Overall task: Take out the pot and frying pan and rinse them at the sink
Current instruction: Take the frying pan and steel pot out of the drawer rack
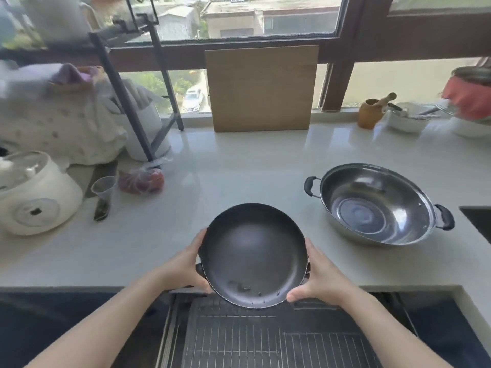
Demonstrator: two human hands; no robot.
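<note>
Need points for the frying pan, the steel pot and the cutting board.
frying pan (253, 254), head view, centre of its dark inner base
steel pot (372, 211), head view, inner bottom of the bowl
cutting board (261, 87), head view, middle of its wooden face

Bright daylight thru the wide brown-framed window (239, 19) at the back — pale glossy stone bench (239, 166) shows soft reflections, shadows faint. Centre fairly sharp; left & right edges smeared w/ blur, wide-angle bending — white rounded rice cooker (34, 192) soft. Dark open drawer (265, 335) underexposed.
</note>
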